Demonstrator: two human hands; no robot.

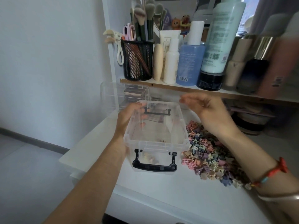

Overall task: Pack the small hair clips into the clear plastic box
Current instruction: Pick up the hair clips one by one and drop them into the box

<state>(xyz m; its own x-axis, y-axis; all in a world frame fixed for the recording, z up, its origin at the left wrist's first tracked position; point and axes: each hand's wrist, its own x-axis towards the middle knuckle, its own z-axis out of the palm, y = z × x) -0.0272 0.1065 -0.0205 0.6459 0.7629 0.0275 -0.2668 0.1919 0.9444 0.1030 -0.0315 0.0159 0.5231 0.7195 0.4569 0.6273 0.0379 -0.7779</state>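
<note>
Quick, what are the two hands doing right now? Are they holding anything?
Left hand: grips the clear plastic box by its left rim.
Right hand: open, blurred, holding nothing, above the box's right side.

The clear plastic box [161,147] stands on the table [161,194], the pile of hair clips [208,156] just right of it. Behind, a shelf [178,88] bears a mesh brush holder [137,60] left of bottles [189,62].

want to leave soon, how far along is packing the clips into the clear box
Barely begun. Done: the lidless clear plastic box seems to hold only a few clips. In hand: the left hand grips its left wall; the right hand hovers over its far rim, seemingly empty. Left: the pile of small pastel hair clips beside it.
</note>
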